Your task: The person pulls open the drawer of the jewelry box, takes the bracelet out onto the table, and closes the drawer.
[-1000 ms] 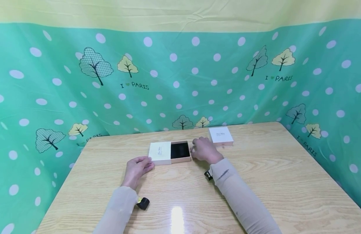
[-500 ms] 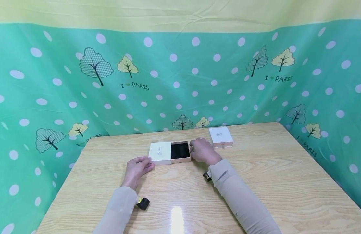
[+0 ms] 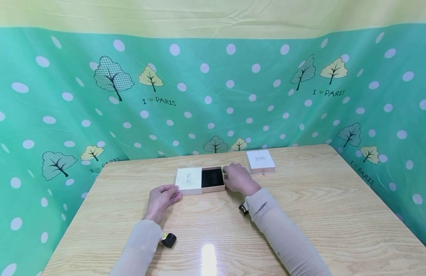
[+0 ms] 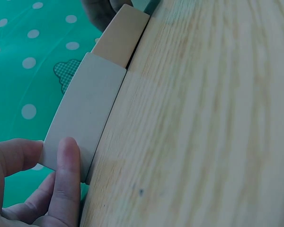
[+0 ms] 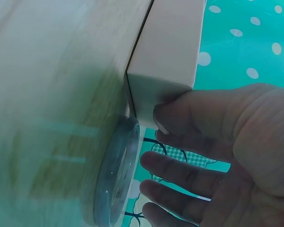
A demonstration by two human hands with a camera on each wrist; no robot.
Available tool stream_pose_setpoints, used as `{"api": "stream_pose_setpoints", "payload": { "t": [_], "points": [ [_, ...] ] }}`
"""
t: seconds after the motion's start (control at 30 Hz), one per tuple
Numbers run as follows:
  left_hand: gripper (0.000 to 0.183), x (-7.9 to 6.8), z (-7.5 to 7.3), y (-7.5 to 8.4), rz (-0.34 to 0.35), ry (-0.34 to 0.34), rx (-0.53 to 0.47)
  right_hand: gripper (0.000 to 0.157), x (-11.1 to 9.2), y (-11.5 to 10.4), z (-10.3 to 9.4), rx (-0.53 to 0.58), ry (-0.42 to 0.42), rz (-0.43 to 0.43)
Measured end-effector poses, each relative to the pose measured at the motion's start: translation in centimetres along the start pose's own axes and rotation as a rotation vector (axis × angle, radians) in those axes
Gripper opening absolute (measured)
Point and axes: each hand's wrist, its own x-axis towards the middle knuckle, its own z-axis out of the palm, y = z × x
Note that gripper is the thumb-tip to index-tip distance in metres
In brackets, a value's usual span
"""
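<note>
A drawer-style gift box lies on the table: a white sleeve (image 3: 189,180) with small print, and a pinkish drawer (image 3: 213,188) with a black inside, sticking out to the right. My left hand (image 3: 161,200) pinches the sleeve's left front corner; in the left wrist view a fingertip (image 4: 68,146) lies along its side face. At the drawer's outer end is my right hand (image 3: 238,179). In the right wrist view its thumb (image 5: 180,113) presses that end face, the other fingers spread loosely below. Beside the drawer end stands a grey translucent loop (image 5: 116,175).
A second white box (image 3: 260,160), lid closed, sits behind and to the right of my right hand, near the table's (image 3: 302,214) back edge. A green dotted curtain (image 3: 206,88) hangs right behind the table.
My right hand has moved slightly left, up against the drawer's end, and the drawer's edge has shifted a tiny bit left. The left hand and the second box have stayed still.
</note>
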Motion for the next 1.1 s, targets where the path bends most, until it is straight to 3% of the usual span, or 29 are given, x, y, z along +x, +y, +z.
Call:
{"api": "stream_pose_setpoints", "payload": {
  "t": [0.7, 1.1],
  "points": [
    [0.034, 0.12, 0.05, -0.09, 0.017, -0.007, -0.022, 0.008, -0.32, -0.42, -0.05, -0.005, 0.036, -0.051],
    [0.034, 0.07, 0.06, -0.08, 0.021, -0.008, -0.036, 0.005, -0.18, -0.64, 0.03, 0.015, 0.013, -0.055]
  ]
}}
